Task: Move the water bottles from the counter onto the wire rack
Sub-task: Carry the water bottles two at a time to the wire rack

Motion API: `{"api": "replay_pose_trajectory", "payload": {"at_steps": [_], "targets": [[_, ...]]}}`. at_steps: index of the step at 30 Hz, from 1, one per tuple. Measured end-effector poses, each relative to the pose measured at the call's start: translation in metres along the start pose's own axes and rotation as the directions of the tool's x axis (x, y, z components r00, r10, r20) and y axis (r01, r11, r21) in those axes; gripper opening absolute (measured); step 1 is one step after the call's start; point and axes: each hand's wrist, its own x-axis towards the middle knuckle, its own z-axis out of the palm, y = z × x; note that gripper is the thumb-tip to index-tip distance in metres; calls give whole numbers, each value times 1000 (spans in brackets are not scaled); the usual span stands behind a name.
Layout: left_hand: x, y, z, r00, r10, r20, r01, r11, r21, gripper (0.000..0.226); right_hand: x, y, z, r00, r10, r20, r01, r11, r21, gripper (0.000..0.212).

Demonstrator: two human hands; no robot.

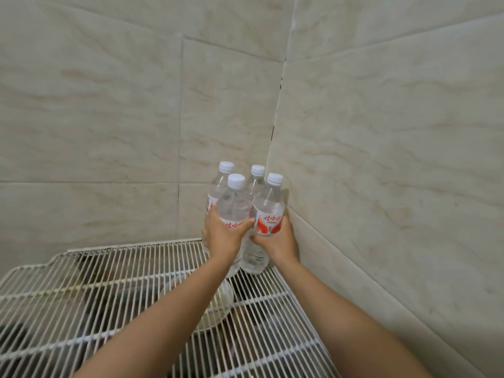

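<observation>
Several clear water bottles with white caps and red-and-white labels stand upright in the far right corner of the white wire rack (114,279). My left hand (222,236) is wrapped around the front left bottle (233,205). My right hand (281,241) grips the front right bottle (268,211). Two more bottles stand behind them, the back left bottle (218,186) and the back right bottle (256,181), close against the tiled corner. All of them touch one another.
Beige tiled walls (381,159) meet in a corner right behind the bottles. Below the rack, through its wires, a pale round bowl-like vessel (215,312) and dark shapes show. The rack stretches left and towards me.
</observation>
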Motion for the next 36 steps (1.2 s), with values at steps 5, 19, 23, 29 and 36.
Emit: {"api": "replay_pose_trajectory", "payload": {"at_steps": [5,19,23,29,36], "targets": [[6,1,-4,998,-32,-48,34,998,47,78,-5,0,-3,999,-37,32,38,998,-54,67],[-4,-11,-22,992,-24,124,-4,976,216,105,-29,-12,-26,979,22,202,-9,998,-63,65],[-18,-25,-51,976,-47,211,-7,969,246,95,-69,-24,-43,989,68,133,-34,970,-240,35],[-30,-38,-125,986,-43,160,-20,928,371,81,-115,-26,-18,987,-48,154,93,948,-305,17],[-115,-5,-225,989,131,-63,-56,742,668,63,-174,-66,25,820,-278,500,423,883,-203,25]]}}
